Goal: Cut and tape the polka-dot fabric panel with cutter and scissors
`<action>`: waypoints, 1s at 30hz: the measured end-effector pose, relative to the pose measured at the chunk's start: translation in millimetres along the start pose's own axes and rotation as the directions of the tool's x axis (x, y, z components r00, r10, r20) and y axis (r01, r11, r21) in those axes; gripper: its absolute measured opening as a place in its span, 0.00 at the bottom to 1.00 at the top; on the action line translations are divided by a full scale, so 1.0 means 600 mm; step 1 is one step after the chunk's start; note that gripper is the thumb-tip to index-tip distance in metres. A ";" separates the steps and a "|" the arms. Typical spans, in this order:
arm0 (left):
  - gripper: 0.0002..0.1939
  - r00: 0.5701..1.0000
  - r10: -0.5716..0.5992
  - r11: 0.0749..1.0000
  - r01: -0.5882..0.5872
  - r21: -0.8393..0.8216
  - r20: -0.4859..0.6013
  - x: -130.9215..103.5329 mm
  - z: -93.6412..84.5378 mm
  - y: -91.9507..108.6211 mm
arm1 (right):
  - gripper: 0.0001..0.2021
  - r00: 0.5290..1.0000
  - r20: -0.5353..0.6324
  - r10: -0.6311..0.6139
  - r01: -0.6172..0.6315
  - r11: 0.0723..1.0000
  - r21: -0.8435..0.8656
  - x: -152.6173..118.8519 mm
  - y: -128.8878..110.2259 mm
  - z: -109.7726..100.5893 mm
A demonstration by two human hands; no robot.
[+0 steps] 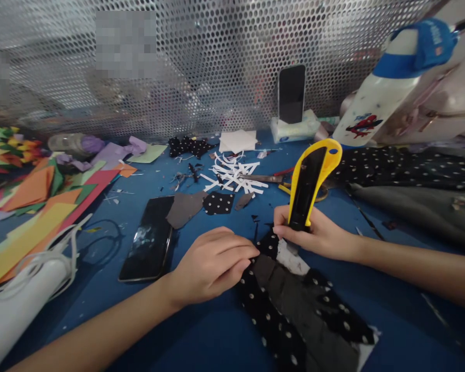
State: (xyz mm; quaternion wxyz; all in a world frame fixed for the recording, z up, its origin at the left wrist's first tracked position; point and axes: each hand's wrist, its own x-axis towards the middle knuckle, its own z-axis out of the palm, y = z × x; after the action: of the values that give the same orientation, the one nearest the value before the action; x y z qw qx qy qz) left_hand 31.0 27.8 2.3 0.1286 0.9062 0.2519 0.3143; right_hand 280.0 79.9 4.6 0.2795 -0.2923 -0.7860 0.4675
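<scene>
In my right hand (pixel 313 232) is a yellow-and-black utility knife (pixel 308 181), its handle pointing up and its lower end down by the cloth. Below lies a black polka-dot fabric piece (pixel 279 315) with a dark grey strip along its middle and white backing showing at the edges. My left hand (pixel 217 263) has its fingertips together on the fabric's upper left edge. Beyond the hands lie a small polka-dot scrap (pixel 219 202) and a grey scrap (pixel 186 208), which overlaps a dark phone (pixel 149 240).
White paper strips (pixel 236 173) and scissors (pixel 263 178) lie further back. Coloured paper (pixel 50 201) and a white device with a cord (pixel 27 294) are at left. A bottle (pixel 383 93), a standing phone (pixel 292 93) and more fabric (pixel 403 165) are at right. Perforated metal (pixel 217 62) stands behind.
</scene>
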 end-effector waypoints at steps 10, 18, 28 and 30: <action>0.13 0.991 0.119 0.993 -0.120 0.012 0.066 0.000 0.004 0.000 | 0.15 0.994 -0.072 0.082 -0.064 0.972 0.226 0.005 0.004 0.000; 0.14 0.988 0.108 0.992 -0.115 0.057 0.106 0.005 0.001 0.001 | 0.10 0.998 0.016 -0.058 0.056 0.996 0.063 -0.002 -0.001 -0.001; 0.13 0.989 0.094 0.995 -0.096 0.012 0.117 0.003 0.003 0.002 | 0.07 0.987 -0.060 -0.146 0.140 0.986 -0.095 -0.001 0.001 0.005; 0.13 0.989 0.091 0.996 -0.092 0.009 0.118 0.003 0.003 0.001 | 0.07 0.983 -0.087 -0.163 0.151 0.980 -0.131 -0.003 0.000 0.006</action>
State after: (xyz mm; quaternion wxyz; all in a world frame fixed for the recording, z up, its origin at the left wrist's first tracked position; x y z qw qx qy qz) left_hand 33.8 28.0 2.3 0.1222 0.9346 0.2043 0.2643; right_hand 278.6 76.9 2.7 0.3348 -0.2685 -0.8197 0.3793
